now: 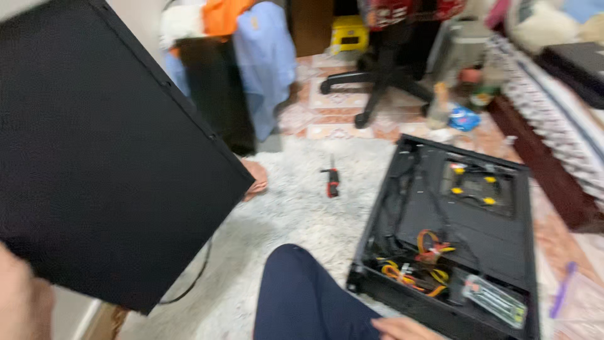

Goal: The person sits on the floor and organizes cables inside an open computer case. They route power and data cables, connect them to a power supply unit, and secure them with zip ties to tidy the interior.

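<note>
I'm looking down into a lived-in home bedroom: shaggy white rug (296,214), bed (553,107) along the right, office chair (384,69), clothes (251,56) draped behind.

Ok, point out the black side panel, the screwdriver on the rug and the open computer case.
black side panel (107,157), head view, middle of its flat face
screwdriver (332,181), head view, its handle
open computer case (469,220), head view, bare inner floor

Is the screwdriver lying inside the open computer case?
No, the screwdriver lies on the pale shaggy rug, apart from the open computer case and to its left.
</note>
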